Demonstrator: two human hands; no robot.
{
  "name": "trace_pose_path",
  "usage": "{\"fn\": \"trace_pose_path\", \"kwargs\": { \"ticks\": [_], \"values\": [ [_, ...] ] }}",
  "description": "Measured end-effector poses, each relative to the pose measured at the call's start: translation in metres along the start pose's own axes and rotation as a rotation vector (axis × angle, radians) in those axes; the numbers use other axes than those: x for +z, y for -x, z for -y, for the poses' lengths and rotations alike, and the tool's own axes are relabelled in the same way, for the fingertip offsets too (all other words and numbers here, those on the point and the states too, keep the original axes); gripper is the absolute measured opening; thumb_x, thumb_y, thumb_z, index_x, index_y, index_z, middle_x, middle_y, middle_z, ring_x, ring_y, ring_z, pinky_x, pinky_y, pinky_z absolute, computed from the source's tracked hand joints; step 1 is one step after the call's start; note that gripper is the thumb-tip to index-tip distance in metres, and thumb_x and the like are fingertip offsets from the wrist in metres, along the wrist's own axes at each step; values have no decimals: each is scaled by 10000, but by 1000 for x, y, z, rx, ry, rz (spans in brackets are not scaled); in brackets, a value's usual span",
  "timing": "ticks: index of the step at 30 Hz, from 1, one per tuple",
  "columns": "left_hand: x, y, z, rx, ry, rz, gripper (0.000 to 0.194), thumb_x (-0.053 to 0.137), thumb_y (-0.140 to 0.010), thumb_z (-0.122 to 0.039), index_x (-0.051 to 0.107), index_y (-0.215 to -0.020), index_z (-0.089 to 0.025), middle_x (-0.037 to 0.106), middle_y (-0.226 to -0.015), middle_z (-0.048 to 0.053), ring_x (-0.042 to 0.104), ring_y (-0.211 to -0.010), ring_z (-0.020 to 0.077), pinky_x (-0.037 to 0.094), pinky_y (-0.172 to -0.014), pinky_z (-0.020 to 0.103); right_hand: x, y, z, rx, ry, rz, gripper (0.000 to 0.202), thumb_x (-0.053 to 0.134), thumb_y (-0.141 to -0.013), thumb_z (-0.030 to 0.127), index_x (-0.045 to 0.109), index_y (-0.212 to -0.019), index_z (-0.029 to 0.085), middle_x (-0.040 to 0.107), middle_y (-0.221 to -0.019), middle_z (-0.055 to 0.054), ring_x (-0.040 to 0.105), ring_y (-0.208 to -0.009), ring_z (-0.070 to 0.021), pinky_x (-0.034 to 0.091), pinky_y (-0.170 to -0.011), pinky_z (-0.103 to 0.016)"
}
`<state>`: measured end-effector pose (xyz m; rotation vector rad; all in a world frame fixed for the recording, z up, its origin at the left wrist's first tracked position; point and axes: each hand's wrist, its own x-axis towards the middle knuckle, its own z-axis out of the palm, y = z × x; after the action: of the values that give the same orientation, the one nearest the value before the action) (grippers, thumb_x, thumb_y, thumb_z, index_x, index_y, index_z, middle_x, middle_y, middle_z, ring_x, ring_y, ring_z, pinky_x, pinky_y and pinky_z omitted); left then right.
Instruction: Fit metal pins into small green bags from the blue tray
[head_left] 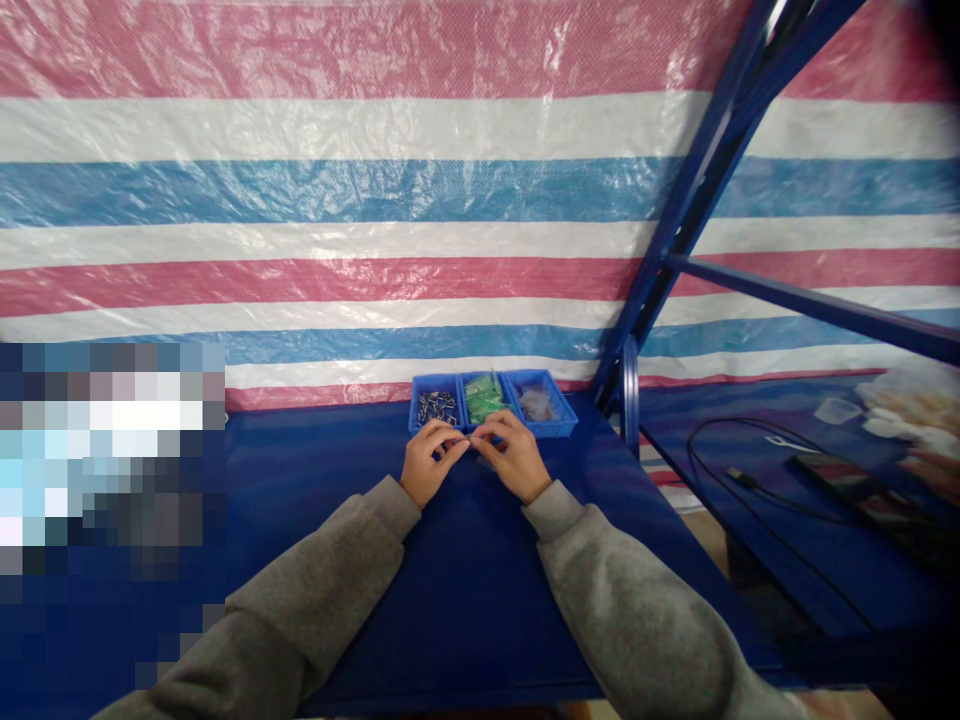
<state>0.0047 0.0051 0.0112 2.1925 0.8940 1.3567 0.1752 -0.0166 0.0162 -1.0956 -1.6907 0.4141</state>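
My left hand (429, 460) and my right hand (516, 453) meet fingertip to fingertip over the blue table (465, 590), just in front of three small blue bins. The fingers pinch something tiny between them; it is too small to make out. The left bin (435, 405) holds several small metal parts. The middle bin (483, 398) holds green pieces. The right bin (540, 402) holds clear plastic bits. Both arms wear grey sleeves.
A striped red, white and blue tarp (375, 200) hangs right behind the bins. A blue metal frame post (675, 230) rises at the right. A second blue surface at the right carries a black cable (720, 470) and a dark flat device (862, 495). The left area is blurred out.
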Motion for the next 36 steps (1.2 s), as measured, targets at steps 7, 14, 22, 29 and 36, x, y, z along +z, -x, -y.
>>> {"fn": "trace_pose_path", "kwargs": {
  "ticks": [7,14,22,29,36],
  "values": [
    [3,3,6,-71,114,-31,205,544,-841,-324,644,-836,-145,630,-779,43,583,-595,99,503,-497,192,4,0,-7,-1,46,98,123,571,-812,281,650,-800,188,631,-737,-24,581,-664,-152,456,-585,-244],
    [6,5,8,-136,215,-45,256,588,-808,-308,527,-1010,-162,634,-706,3,600,-530,97,512,-499,197,7,2,-7,94,-48,77,156,511,-840,305,601,-774,195,624,-623,6,578,-513,-129,450,-526,-231],
    [-1,4,2,-13,78,67,234,485,-870,-262,584,-1057,-161,630,-966,85,619,-756,141,512,-611,231,5,1,-9,194,-195,-22,203,569,-792,356,526,-933,216,588,-561,43,538,-406,-125,442,-442,-232],
    [2,1,3,47,-3,47,178,546,-843,-284,651,-932,-171,610,-883,67,584,-775,145,505,-613,234,7,1,-10,203,-251,-4,215,573,-790,374,529,-918,207,573,-533,50,512,-374,-112,424,-396,-215],
    [3,2,8,43,-45,-31,155,563,-834,-288,666,-873,-179,537,-939,56,571,-772,127,501,-621,230,6,3,-9,156,-148,61,242,489,-856,391,616,-809,190,595,-592,9,561,-462,-121,464,-471,-230]
  ]
}}
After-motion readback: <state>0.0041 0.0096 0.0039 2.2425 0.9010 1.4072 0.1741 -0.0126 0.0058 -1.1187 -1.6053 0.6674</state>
